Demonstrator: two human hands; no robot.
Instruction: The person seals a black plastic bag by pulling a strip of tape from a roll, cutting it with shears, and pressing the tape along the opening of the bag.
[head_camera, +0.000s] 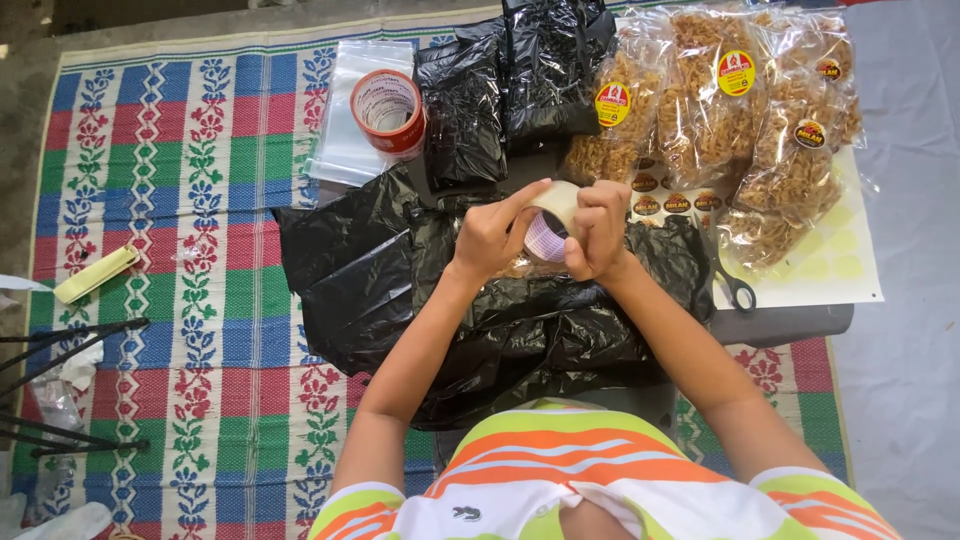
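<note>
A woven mat (200, 330) with red, blue and green flower bands covers the ground, and most of what lies on it is plastic. Largest is the heap of black plastic bags (480, 320) spread across the middle, directly under both forearms. Further black bags (520, 90) are stacked at the far side, and right of them sit clear packs of fried snacks (730, 110) with round labels, resting on a pale sheet of stickers (840, 270). Black-handled scissors (735, 285) lie at that sheet's near left edge. Far left of the stacked bags is a pile of clear bags (350, 120) with an orange-cored tape roll (388, 112) standing on it. A yellow strip-shaped object (97, 274) lies at the mat's left edge.

The roll of clear tape (550, 225) is held up above the black heap, between the two hands, its open core facing near and slightly left towards the camera. The left hand (490, 235) grips it from the left, thumb stretched over the far rim, fingers closed round the side. The right hand (598, 230) is clamped on the right side, fingers curled together over the rim as though picking at the tape's edge; the fingertips hide that edge. Both hands are touching the roll, equally near it, wrists bent inward and elbows drawn close to the body.
</note>
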